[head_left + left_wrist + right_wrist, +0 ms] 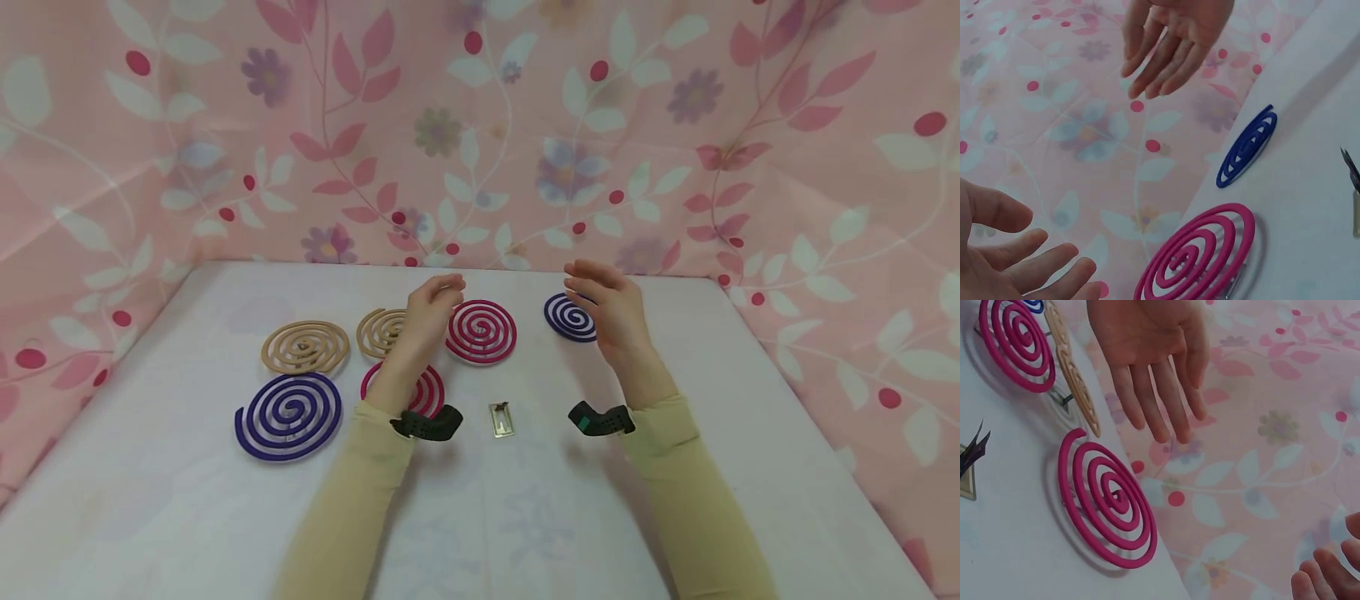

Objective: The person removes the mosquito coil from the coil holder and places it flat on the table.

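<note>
Near, mid-way across the white-covered desk point(480, 517): a small gold-coloured metal plate point(507, 421). Left of it, a magenta spiral coil point(423, 392), partly behind the left forearm, then a dark-blue spiral coil point(290, 410). Farther, left to right: a tan spiral coil point(303, 345), a second tan coil point(378, 333), a larger magenta coil point(481, 332), a small blue coil point(573, 317). Raised above this row, the left hand point(433, 310) and right hand point(609, 310): fingers relaxed, both free of any object.

Beyond the fingers point(596, 271), a pink cloth point(480, 125) with a leafy, flowery, red-dotted print rose upright, also flanking them on both sides. Below the fingers spread a white, faintly patterned tabletop point(750, 467).
</note>
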A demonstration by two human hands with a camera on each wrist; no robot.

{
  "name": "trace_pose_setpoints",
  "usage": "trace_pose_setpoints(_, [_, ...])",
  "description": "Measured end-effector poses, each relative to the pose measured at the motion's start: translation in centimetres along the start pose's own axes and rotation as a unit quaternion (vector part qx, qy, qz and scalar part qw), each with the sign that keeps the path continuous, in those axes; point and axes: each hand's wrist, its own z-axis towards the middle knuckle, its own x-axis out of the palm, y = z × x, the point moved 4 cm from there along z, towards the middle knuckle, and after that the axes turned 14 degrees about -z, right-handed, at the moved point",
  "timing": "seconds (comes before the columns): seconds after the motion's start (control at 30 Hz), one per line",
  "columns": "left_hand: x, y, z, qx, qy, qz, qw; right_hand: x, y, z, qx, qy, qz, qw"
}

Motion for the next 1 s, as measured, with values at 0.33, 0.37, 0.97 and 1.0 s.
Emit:
trace_pose_setpoints(0.33, [-2.0,0.9,-0.6,-0.037,0.01,0.002,0.9993,1.4,-0.7,-0.4,0.014,0.005,-0.026,0.9995])
trace_pose_setpoints(0.37, [-2.1,0.9,-0.6,-0.035,0.011,0.004,0.9993,1.5,-0.8,-0.4,0.016,0.005,-0.025,0.9996])
trace_pose_setpoints(0.97, [-2.9,2.4,-0.1,-0.018,-0.002,0.05,0.9986,4.5,-4.1,-0.8,0.056,0.042,-0.026,0.9972])
trace_pose_setpoints(1.0, [-2.9,2.6,-0.1,-0.017,0.002,0.051,0.9985,4.6,-4.3,-0.8,0.058,0.042,-0.028,0.9971])
